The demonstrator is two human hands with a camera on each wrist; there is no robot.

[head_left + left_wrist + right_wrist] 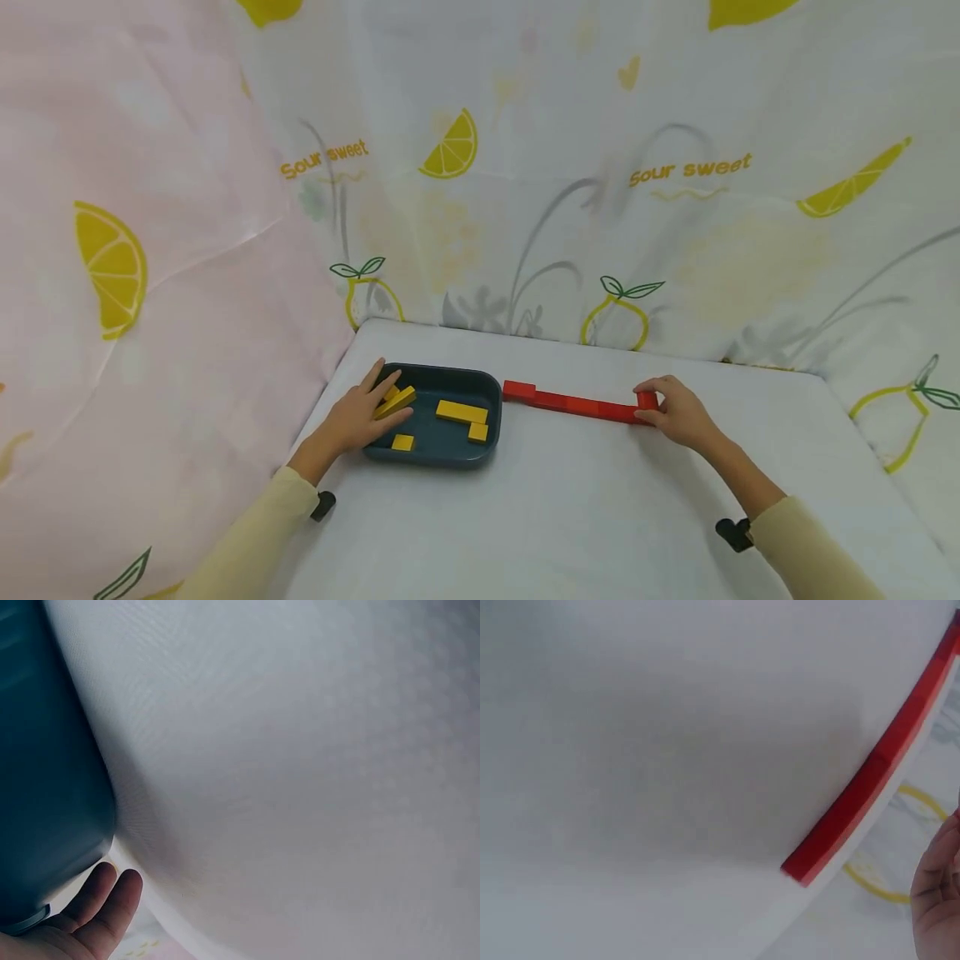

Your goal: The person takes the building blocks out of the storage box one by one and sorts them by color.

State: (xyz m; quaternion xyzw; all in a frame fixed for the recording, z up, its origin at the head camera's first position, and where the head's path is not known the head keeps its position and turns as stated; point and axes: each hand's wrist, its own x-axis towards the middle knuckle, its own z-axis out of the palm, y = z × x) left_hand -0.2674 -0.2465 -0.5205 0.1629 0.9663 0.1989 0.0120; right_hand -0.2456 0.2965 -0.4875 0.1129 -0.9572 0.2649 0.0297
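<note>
Fingers of your right hand [678, 414] pinch a small red block [647, 401] at the right end of a red block row [581, 406] (head view); your left hand [356, 421] spreads over yellow oblong blocks [395, 403] in a dark-blue rounded tray [442, 459]. Left wrist: two fingers beside the tray. Right wrist: row slanting near your cropped hand.

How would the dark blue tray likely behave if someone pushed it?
The tray probably stays stiff, since its walls hold an even shape. It likely slides rather than tips, being wide and low. The loose-looking yellow blocks inside might shift.

Left hand [358, 419] partly hides tray [438, 459], yellow blocks [397, 403].
</note>
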